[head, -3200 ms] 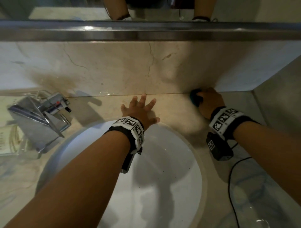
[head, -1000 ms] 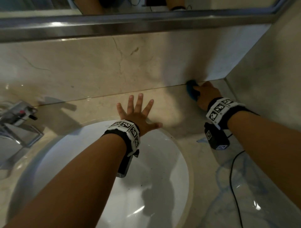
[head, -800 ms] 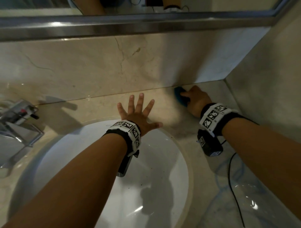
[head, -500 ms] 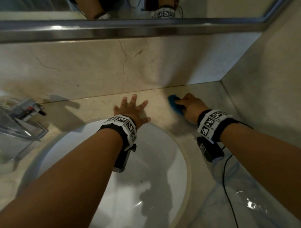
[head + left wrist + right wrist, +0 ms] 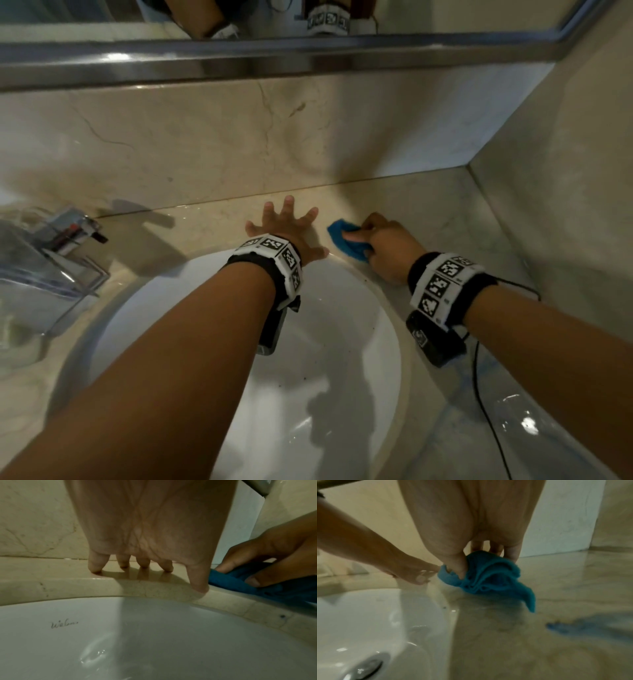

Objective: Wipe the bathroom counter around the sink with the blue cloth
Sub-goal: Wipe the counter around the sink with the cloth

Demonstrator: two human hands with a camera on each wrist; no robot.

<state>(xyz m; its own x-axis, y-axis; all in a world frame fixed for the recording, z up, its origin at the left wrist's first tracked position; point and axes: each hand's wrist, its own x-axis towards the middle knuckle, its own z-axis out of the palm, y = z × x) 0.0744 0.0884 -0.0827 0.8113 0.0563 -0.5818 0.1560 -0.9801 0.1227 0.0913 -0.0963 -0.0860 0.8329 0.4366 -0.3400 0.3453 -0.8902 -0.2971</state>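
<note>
A bunched blue cloth (image 5: pixel 346 241) lies on the beige marble counter (image 5: pixel 445 205) just beyond the white sink's (image 5: pixel 329 342) far right rim. My right hand (image 5: pixel 380 240) grips the blue cloth (image 5: pixel 486 577), thumb and fingers curled into its folds, pressing it on the counter (image 5: pixel 539 635). My left hand (image 5: pixel 284 226) rests flat on the counter behind the sink, fingers spread, its thumb almost touching the cloth (image 5: pixel 240 582). In the left wrist view the left hand's fingertips (image 5: pixel 94 568) press the ledge above the sink (image 5: pixel 137 635).
A chrome faucet (image 5: pixel 51 260) stands at the left of the sink. The marble backsplash (image 5: pixel 239 137) and a side wall (image 5: pixel 565 171) form a corner at the right. A mirror frame (image 5: pixel 274 58) runs above. A black cable (image 5: pixel 486 394) trails from my right wrist.
My right hand has dragged the blue cloth from the back right corner leftward and toward the sink rim, ending beside my left thumb. The left hand stays planted behind the sink.
</note>
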